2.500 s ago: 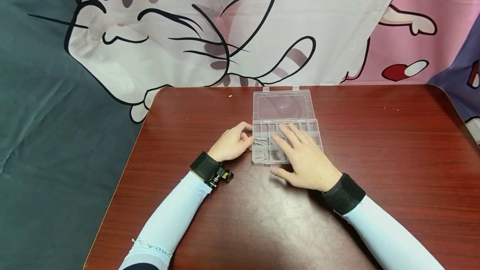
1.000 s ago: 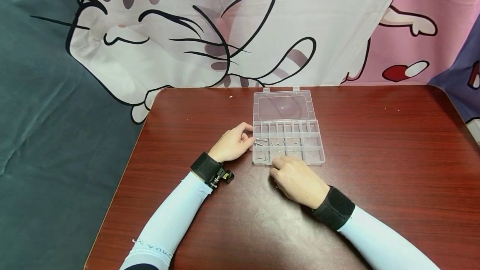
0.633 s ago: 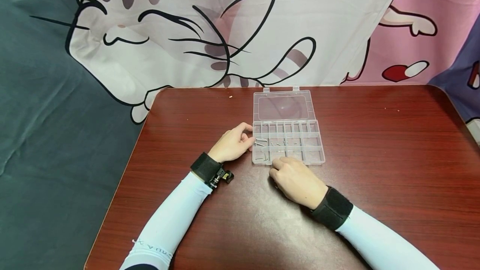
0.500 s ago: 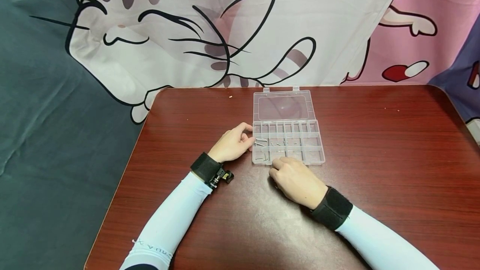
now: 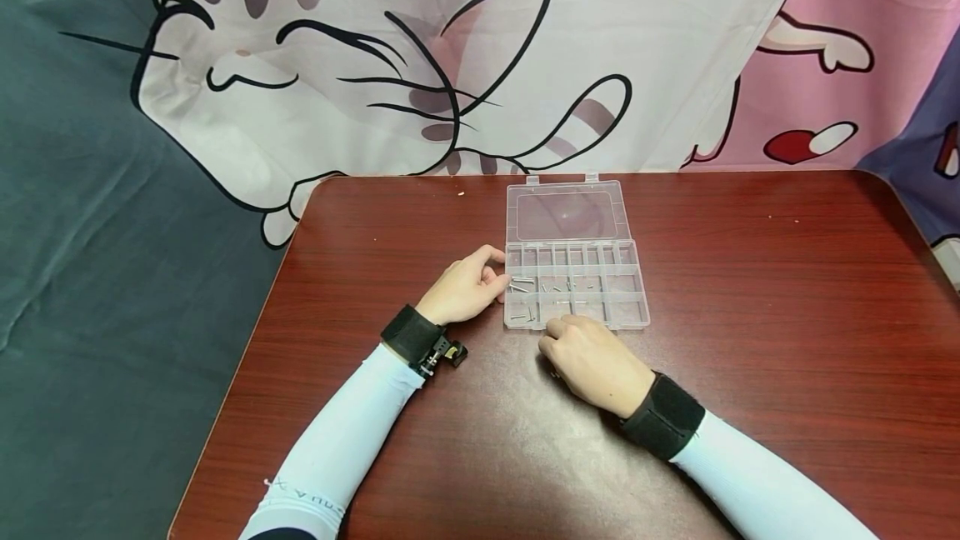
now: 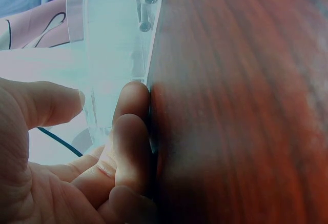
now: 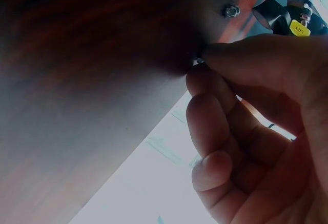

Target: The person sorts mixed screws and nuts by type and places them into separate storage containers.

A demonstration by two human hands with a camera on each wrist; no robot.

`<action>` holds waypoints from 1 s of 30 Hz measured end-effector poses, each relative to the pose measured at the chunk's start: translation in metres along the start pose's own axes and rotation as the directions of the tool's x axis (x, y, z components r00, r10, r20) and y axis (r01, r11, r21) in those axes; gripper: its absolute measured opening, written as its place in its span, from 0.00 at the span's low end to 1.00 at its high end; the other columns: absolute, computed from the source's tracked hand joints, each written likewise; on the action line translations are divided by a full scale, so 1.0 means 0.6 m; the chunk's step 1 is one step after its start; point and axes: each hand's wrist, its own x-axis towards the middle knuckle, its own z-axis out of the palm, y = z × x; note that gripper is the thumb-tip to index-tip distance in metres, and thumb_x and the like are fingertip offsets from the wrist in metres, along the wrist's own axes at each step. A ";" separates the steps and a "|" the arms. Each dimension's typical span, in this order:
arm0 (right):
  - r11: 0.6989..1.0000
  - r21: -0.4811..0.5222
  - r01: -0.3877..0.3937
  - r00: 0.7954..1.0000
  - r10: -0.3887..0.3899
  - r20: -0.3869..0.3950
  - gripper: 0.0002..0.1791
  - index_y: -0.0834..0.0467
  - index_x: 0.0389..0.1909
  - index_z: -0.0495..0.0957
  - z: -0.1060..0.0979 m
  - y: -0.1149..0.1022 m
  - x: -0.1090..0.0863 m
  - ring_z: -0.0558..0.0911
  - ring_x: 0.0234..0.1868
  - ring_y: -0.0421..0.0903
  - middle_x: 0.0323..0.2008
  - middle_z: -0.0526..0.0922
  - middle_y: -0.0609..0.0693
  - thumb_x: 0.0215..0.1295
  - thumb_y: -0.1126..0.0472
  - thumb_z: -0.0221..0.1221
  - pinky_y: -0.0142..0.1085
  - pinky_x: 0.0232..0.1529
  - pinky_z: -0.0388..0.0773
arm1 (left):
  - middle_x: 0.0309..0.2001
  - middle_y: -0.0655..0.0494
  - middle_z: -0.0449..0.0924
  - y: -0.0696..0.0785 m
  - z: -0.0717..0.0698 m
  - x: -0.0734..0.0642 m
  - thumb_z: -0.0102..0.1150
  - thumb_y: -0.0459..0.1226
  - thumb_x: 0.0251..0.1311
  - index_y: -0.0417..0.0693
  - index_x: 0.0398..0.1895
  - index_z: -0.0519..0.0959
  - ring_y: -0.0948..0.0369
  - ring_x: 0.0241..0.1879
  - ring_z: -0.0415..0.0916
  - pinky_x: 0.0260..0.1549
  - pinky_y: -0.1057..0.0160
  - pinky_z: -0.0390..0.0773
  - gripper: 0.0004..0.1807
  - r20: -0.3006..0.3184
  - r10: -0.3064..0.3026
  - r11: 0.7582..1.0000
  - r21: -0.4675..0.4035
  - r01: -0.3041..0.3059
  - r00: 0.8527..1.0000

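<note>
A clear plastic compartment box [image 5: 628, 284] lies on the table with its lid [image 5: 566, 215] folded back. My left hand [image 5: 461, 286] holds the box's left side, thumb and fingers at its wall. Just in front of the box, my right hand [image 5: 596, 363] is down at the tabletop. In the right wrist view, its thumb and index finger pinch a tiny metal screw [image 7: 200, 60], mostly hidden by the fingertips. Another small screw [image 7: 231, 11] stands on the table beside the thumb. Longer screws [image 6: 144, 25] show through the box wall in the left wrist view.
Several short screws lie in the box's middle and front compartments. The reddish-brown wooden table [image 5: 750, 290] ends at a patterned curtain [image 5: 675, 40] behind. A small pale crumb [image 5: 461, 193] lies near the back edge.
My right hand has come from over the box, fingers spread, down to the table before its front edge and now pinches a screw. Over the last second it barely moves. The left hand stays put.
</note>
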 end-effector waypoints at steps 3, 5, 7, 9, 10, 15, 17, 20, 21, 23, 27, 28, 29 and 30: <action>1.000 0.012 -0.016 1.000 0.016 0.002 0.09 0.52 0.19 0.74 0.000 0.000 0.000 0.72 0.23 0.44 0.22 0.69 0.44 0.51 0.68 0.62 0.41 0.27 0.70 | 0.26 0.66 0.81 -0.001 0.000 0.001 0.50 0.50 0.68 0.53 0.61 0.72 0.62 0.24 0.74 0.28 0.60 0.70 0.22 -0.001 0.003 1.000 0.003 -0.003 1.000; 0.999 0.018 -0.027 1.000 0.027 0.004 0.09 0.52 0.19 0.74 0.001 0.000 0.001 0.72 0.23 0.44 0.22 0.69 0.44 0.51 0.68 0.61 0.41 0.26 0.70 | 0.26 0.66 0.81 -0.001 0.000 0.001 0.50 0.51 0.68 0.53 0.61 0.72 0.62 0.24 0.74 0.28 0.60 0.70 0.22 -0.001 0.004 1.000 0.004 -0.004 1.000; 0.999 0.022 -0.035 0.999 0.035 0.005 0.09 0.52 0.19 0.74 0.002 0.000 0.001 0.72 0.22 0.44 0.21 0.69 0.44 0.50 0.68 0.61 0.41 0.26 0.70 | 0.26 0.66 0.81 -0.001 0.000 0.001 0.50 0.51 0.68 0.53 0.61 0.72 0.62 0.24 0.74 0.28 0.60 0.70 0.22 -0.001 0.003 1.000 0.003 -0.003 1.000; 0.999 0.023 -0.040 0.999 0.040 0.008 0.09 0.52 0.18 0.74 0.002 0.000 0.001 0.72 0.22 0.44 0.21 0.69 0.44 0.49 0.69 0.61 0.41 0.25 0.70 | 0.26 0.66 0.81 -0.001 0.000 0.000 0.49 0.51 0.68 0.54 0.61 0.72 0.62 0.24 0.74 0.28 0.60 0.70 0.22 -0.002 0.001 1.000 0.002 -0.001 1.000; 0.999 0.025 -0.043 0.999 0.042 0.010 0.10 0.52 0.18 0.73 0.002 0.000 0.001 0.72 0.21 0.44 0.21 0.69 0.43 0.48 0.69 0.61 0.41 0.25 0.70 | 0.26 0.66 0.81 -0.001 0.000 0.000 0.49 0.51 0.68 0.54 0.61 0.72 0.62 0.24 0.74 0.28 0.60 0.70 0.22 -0.002 0.000 1.000 0.000 0.000 1.000; 0.998 0.024 -0.050 0.998 0.049 0.029 0.10 0.51 0.18 0.73 0.000 0.000 0.000 0.73 0.22 0.44 0.21 0.70 0.43 0.44 0.69 0.62 0.41 0.26 0.71 | 0.27 0.65 0.81 0.001 -0.001 -0.001 0.50 0.50 0.68 0.53 0.61 0.72 0.62 0.24 0.74 0.28 0.60 0.70 0.22 -0.002 -0.004 1.000 -0.008 0.004 1.000; 0.998 0.020 -0.051 0.998 0.051 0.037 0.10 0.51 0.18 0.73 0.000 0.000 0.000 0.73 0.22 0.44 0.21 0.70 0.43 0.43 0.69 0.63 0.41 0.26 0.71 | 0.27 0.64 0.81 0.001 -0.001 -0.001 0.51 0.49 0.68 0.53 0.61 0.72 0.62 0.24 0.74 0.28 0.60 0.70 0.22 -0.001 -0.004 1.000 -0.009 0.004 1.000; 0.998 0.019 -0.052 0.998 0.051 0.044 0.10 0.50 0.18 0.73 -0.001 0.001 -0.001 0.73 0.22 0.44 0.21 0.70 0.43 0.42 0.68 0.63 0.42 0.26 0.71 | 0.27 0.64 0.81 0.001 -0.001 -0.001 0.51 0.49 0.68 0.53 0.62 0.72 0.62 0.24 0.74 0.28 0.60 0.70 0.22 0.000 -0.005 1.000 -0.007 0.005 1.000; 0.998 0.019 -0.052 0.998 0.051 0.044 0.11 0.50 0.18 0.73 0.000 0.001 -0.001 0.73 0.22 0.44 0.20 0.70 0.43 0.42 0.68 0.63 0.42 0.26 0.71 | 0.27 0.64 0.81 0.002 -0.001 -0.001 0.51 0.49 0.68 0.53 0.62 0.72 0.62 0.24 0.74 0.28 0.60 0.70 0.22 0.000 -0.007 1.000 -0.006 0.007 1.000; 0.999 0.021 -0.050 0.998 0.049 0.042 0.11 0.50 0.18 0.72 0.000 0.001 -0.001 0.73 0.21 0.44 0.20 0.69 0.43 0.41 0.68 0.63 0.41 0.26 0.70 | 0.27 0.64 0.81 0.002 -0.001 -0.002 0.51 0.49 0.68 0.52 0.62 0.72 0.62 0.24 0.74 0.28 0.60 0.70 0.22 0.000 -0.009 1.000 -0.004 0.009 1.000; 0.998 0.024 -0.052 0.998 0.051 0.023 0.11 0.50 0.17 0.72 -0.002 0.003 0.000 0.71 0.20 0.44 0.19 0.68 0.43 0.41 0.68 0.62 0.41 0.25 0.69 | 0.27 0.63 0.81 0.004 -0.002 -0.003 0.50 0.49 0.68 0.52 0.61 0.72 0.62 0.24 0.74 0.28 0.60 0.70 0.22 -0.001 -0.012 1.000 -0.005 0.012 1.000; 0.998 0.027 -0.052 0.999 0.052 0.012 0.11 0.50 0.17 0.72 -0.003 0.004 0.000 0.71 0.20 0.44 0.19 0.67 0.43 0.42 0.68 0.63 0.40 0.24 0.69 | 0.27 0.63 0.81 0.005 -0.002 -0.003 0.50 0.49 0.68 0.52 0.61 0.72 0.62 0.24 0.74 0.28 0.60 0.70 0.22 -0.001 -0.012 1.000 -0.005 0.012 1.000; 0.998 0.030 -0.053 0.999 0.053 -0.001 0.11 0.50 0.17 0.72 -0.004 0.005 0.000 0.70 0.20 0.44 0.19 0.67 0.43 0.44 0.68 0.63 0.40 0.24 0.68 | 0.27 0.63 0.81 0.005 -0.002 -0.003 0.50 0.49 0.68 0.52 0.61 0.72 0.62 0.24 0.74 0.28 0.60 0.70 0.22 -0.001 -0.011 1.000 -0.005 0.011 1.000; 0.998 0.037 -0.054 0.998 0.055 -0.016 0.11 0.50 0.17 0.72 -0.007 0.006 0.001 0.70 0.19 0.44 0.19 0.67 0.42 0.45 0.67 0.63 0.40 0.23 0.68 | 0.27 0.62 0.81 0.005 -0.002 -0.003 0.50 0.49 0.68 0.52 0.61 0.72 0.61 0.24 0.74 0.28 0.60 0.70 0.22 -0.001 -0.011 1.000 -0.005 0.011 1.000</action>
